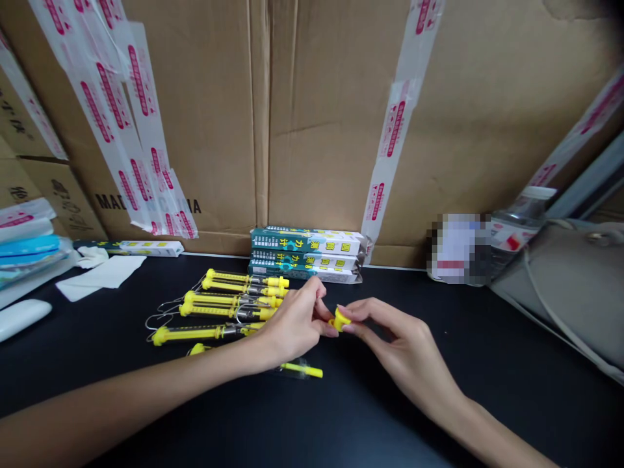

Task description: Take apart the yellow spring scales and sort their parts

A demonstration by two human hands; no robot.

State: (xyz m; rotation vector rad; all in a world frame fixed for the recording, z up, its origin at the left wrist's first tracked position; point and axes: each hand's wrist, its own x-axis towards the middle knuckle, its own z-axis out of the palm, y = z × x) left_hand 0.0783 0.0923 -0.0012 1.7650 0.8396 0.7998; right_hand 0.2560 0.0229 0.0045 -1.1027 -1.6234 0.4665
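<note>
My left hand [292,322] and my right hand [390,338] meet over the black table [487,364], both pinching a small yellow plastic cap [339,319] between fingertips. Just below my left wrist lies a clear tube with a yellow end [303,370]. Left of my hands, several yellow spring scales with metal hooks [229,305] lie side by side. Behind them stand stacked teal and white product boxes [307,253].
A taped cardboard wall [312,110] closes the back. At the left lie white paper [100,276], another long box [129,247], a white mouse [19,316] and blue packets [29,250]. At the right are a plastic bottle [517,224] and a beige bag [565,286].
</note>
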